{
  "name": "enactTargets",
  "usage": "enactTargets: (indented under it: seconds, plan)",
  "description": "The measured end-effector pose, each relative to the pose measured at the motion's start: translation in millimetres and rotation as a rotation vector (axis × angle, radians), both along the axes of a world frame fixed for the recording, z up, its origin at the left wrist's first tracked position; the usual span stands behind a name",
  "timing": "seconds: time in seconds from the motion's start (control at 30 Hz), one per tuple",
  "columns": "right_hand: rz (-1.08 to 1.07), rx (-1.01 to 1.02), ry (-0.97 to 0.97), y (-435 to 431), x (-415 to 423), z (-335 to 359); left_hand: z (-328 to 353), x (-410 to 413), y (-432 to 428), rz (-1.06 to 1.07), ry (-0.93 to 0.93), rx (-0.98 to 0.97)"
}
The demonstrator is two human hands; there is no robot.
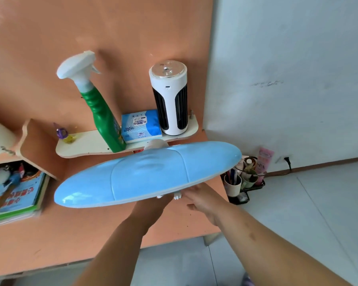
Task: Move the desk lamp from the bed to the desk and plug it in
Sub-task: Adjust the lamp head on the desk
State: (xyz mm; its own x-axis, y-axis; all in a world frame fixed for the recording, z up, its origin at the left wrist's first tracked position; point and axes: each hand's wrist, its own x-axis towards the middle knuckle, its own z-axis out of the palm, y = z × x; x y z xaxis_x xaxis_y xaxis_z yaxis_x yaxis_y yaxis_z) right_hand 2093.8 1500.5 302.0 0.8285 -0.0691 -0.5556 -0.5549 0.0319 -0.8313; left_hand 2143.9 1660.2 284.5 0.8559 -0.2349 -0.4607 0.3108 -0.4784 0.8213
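Note:
The desk lamp (147, 174) has a wide, light-blue oval shade that fills the middle of the view, above the orange desk (50, 240). Its stem and base are hidden under the shade, apart from small white parts at the shade's lower edge. My left hand (153, 205) reaches up under the shade, its fingers hidden, and seems to grip the lamp's body. My right hand (203, 201) touches the shade's lower right edge from below. A black plug with its cord sits in a wall socket (286, 159) low on the white wall at right. The lamp's own cord is not visible.
A small shelf (83, 145) behind the lamp carries a green spray bottle (101, 114), a blue tissue pack (141, 125) and a white and black cylinder device (171, 98). Books (17, 195) lie at left. A black rack (244, 182) with cups and tubes stands at the desk's right end.

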Motion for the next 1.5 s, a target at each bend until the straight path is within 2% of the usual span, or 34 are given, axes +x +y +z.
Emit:
enactTargets:
  seconds: [0.13,0.47,0.77,0.83,0.97,1.1,1.17,1.3,1.5]
  plan:
    - [0.026,-0.021,0.006,1.5,7.6,-2.5,0.6,-2.7,-3.9,0.016,0.003,-0.082]
    - [-0.098,-0.007,-0.01,-11.2,11.0,-3.0,4.9,0.6,-23.4,-0.074,0.012,-0.125]
    - [-0.127,-0.055,0.035,-36.7,25.4,-9.1,4.9,18.4,-42.6,-0.136,0.019,-0.031]
    - [-0.117,-0.134,0.019,-40.0,25.6,-10.2,4.5,22.6,-44.4,-0.156,0.014,0.018]
    - [-0.075,-0.493,-0.125,-37.1,24.9,-7.0,6.1,26.1,-40.9,-0.156,0.006,0.021]
    - [0.085,-0.85,-0.298,-28.4,16.0,-8.8,3.7,19.2,-39.4,-0.186,-0.011,0.047]
    - [0.158,-0.91,-0.33,-25.0,17.7,-3.8,5.6,18.8,-37.7,-0.187,-0.028,0.052]
    - [0.339,-1.025,-0.249,-17.3,24.5,3.9,5.1,17.3,-31.1,-0.14,-0.02,0.078]
    - [0.421,-1.119,-0.116,-11.0,30.8,9.1,5.4,12.6,-11.3,-0.087,-0.001,0.166]
